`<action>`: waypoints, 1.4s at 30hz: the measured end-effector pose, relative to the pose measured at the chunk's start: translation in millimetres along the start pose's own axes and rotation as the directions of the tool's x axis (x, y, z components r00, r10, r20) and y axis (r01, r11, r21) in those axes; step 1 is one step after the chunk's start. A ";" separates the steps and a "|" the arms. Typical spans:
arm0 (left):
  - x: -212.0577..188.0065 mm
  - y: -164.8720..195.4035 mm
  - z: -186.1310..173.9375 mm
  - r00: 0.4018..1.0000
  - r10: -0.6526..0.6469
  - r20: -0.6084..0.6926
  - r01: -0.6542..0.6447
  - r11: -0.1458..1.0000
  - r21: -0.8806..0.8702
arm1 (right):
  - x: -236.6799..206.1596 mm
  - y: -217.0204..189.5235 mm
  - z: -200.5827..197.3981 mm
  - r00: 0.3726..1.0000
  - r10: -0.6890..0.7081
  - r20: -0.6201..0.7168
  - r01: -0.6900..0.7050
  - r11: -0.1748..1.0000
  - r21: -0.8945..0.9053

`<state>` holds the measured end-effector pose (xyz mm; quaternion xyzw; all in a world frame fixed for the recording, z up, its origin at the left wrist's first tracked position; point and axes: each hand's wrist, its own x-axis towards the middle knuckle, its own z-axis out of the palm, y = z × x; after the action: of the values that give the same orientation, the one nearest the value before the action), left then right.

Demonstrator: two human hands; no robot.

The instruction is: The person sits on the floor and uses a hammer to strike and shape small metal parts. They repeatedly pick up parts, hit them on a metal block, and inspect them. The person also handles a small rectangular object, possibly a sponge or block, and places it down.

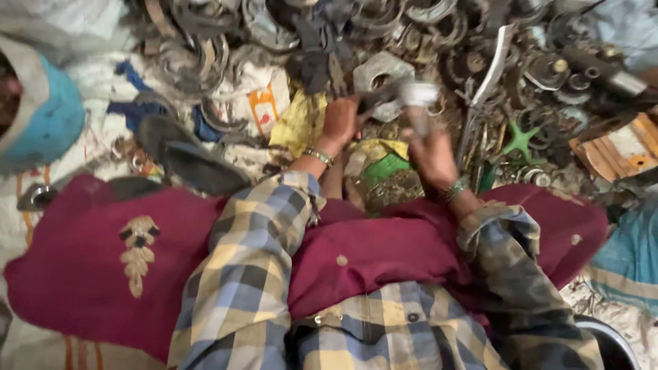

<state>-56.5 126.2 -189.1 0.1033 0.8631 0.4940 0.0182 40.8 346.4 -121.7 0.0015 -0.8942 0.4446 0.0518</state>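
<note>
Between your two hands, just beyond your knees, sits the work: your left hand (340,122) rests on a flat grey metal plate (381,77) with a hole through it, at the near edge of the scrap heap (356,31), while your right hand (430,152) is raised beside it, gripping a pale hammer-like tool (417,96) whose blurred head hangs just right of the plate. Your right fingers are wrapped tight around the handle; your left fingers curl down against the plate's near-left edge, though the blur keeps you from telling whether they pinch it or merely press on it. Each wrist wears a green-and-metal bangle (319,155), and your checked sleeves (253,247) reach forward over a maroon cloth (103,253) spread across your lap, with a gold embroidered motif on its left part. Directly under your hands lie a yellow wrapper (301,123) and a green scrap (385,166) among small dark bits. Far across the view the heap is thick with curved dark metal rings and strips, and a long bent grey bar (488,82) stands up through it to the right of the tool. Further right you have a green star-shaped piece (519,140) and an orange-and-white wooden piece (617,147). On the left, a dark sandal (188,157) lies on a printed white sack (103,96), with a blue rounded container (51,113) at the far left edge.
</note>
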 end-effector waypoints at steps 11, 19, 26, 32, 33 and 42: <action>0.5 -8.5 9.5 0.952 0.271 -0.140 -0.226 0.935 0.273 | 2.2 -5.9 -26.0 0.950 -0.239 -0.202 0.305 0.847 0.436; 8.2 -11.2 -14.9 0.964 0.209 -0.163 -0.143 0.927 0.346 | -3.4 -5.9 13.6 0.984 -0.023 0.174 0.053 0.984 -0.170; 14.0 -9.8 -19.6 0.889 0.404 -0.217 -0.344 0.901 0.266 | -2.7 -43.5 -9.6 0.984 0.125 0.129 -0.151 0.965 0.216; 38.9 -4.4 -32.8 0.988 0.149 0.037 -0.153 0.938 0.310 | 3.4 -31.6 -7.0 0.975 0.218 0.053 -0.224 0.947 0.230; 42.9 -4.2 -31.9 0.988 0.153 0.027 -0.154 0.950 0.271 | 2.4 -26.7 -6.7 0.971 0.233 0.060 -0.241 0.937 0.254; 21.7 -11.7 -9.9 0.962 0.234 -0.139 -0.215 0.967 0.139 | -8.6 -25.5 -17.9 0.995 -0.056 -0.084 0.090 0.876 0.474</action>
<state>-81.0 116.3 -192.5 0.1631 0.8732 0.4456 -0.1112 52.3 344.8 -91.5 0.0328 -0.7543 0.6485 0.0968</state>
